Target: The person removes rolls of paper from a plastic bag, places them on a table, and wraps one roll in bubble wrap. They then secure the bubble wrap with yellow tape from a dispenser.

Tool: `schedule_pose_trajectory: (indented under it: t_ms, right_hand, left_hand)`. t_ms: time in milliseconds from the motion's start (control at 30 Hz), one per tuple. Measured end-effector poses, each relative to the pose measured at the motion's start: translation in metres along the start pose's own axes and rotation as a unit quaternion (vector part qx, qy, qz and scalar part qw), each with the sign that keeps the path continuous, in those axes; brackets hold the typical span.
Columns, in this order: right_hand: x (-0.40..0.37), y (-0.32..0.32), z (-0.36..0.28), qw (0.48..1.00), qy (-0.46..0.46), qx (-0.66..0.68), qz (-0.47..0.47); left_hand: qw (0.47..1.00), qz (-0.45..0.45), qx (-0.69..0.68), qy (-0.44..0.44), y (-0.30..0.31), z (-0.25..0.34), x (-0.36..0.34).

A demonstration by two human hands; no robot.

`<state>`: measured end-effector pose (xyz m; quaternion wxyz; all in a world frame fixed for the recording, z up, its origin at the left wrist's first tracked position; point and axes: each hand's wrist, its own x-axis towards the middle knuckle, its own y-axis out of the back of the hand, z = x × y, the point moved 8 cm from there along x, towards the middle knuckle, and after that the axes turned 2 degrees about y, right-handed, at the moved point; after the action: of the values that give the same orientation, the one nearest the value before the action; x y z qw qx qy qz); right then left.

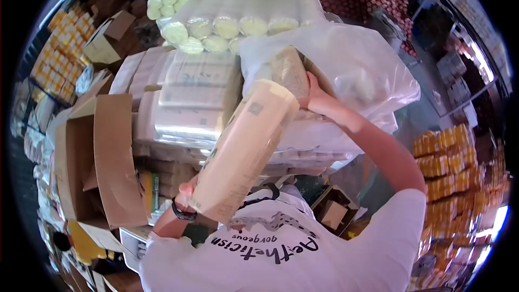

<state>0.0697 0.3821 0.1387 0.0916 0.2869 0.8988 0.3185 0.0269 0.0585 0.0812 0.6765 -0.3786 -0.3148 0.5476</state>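
A long beige plastic-wrapped package (246,146) with small dark print lies slantwise in front of my chest. My left hand (187,190), with a dark band at its wrist, grips its lower left end; most of the fingers are hidden behind it. My right hand (318,97) reaches forward and holds the right side of a shorter brown package (290,71). This one lies just beyond the long package's upper end, against a large clear plastic bag (367,67). Some right fingers are hidden.
Stacked wrapped packages (194,92) lie to the left. Behind are bagged pale-yellow rolls (232,26). An open cardboard box (116,157) stands at the left, and another open box (335,211) sits low at the right. Orange-and-white packs (446,162) are piled farther right.
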Motion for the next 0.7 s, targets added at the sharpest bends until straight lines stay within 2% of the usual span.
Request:
schedule_pose_trajectory:
  t_ms: [33,100,200,233,333,400,467,567,700]
  right_hand:
    - [-0.003,-0.007,0.001,0.992,-0.053,0.110,-0.016]
    - [-0.014,-0.019,-0.009,0.932,-0.143,0.329,-0.046]
    - [-0.035,-0.003,-0.051,0.850,-0.158,0.502,0.005]
    - [-0.040,0.000,-0.063,0.816,-0.161,0.554,0.018]
    - [-0.063,-0.008,-0.074,0.765,-0.195,0.613,0.037]
    - [-0.103,-0.014,-0.084,0.764,-0.203,0.605,0.092]
    - [-0.147,-0.025,-0.083,0.755,-0.179,0.626,0.072]
    - [-0.193,-0.059,-0.121,0.740,-0.012,0.666,-0.090]
    - [-0.198,-0.094,-0.151,0.675,0.093,0.681,-0.269]
  left_hand:
    - [1.000,-0.021,-0.009,0.004,0.001,0.002,-0.012]
    - [0.998,-0.055,-0.044,0.001,0.001,0.008,-0.035]
    - [0.990,-0.119,-0.075,-0.024,0.003,0.024,-0.063]
    - [0.992,-0.101,-0.059,-0.056,-0.001,0.033,-0.072]
    - [0.991,-0.069,-0.022,-0.109,0.014,0.043,-0.101]
    - [0.991,-0.078,0.000,-0.112,0.027,0.050,-0.109]
    - [0.989,-0.079,0.021,-0.122,0.029,0.059,-0.113]
    - [0.981,-0.057,0.068,-0.173,0.018,0.077,-0.115]
    - [0.950,-0.004,0.151,-0.274,-0.014,0.088,-0.113]
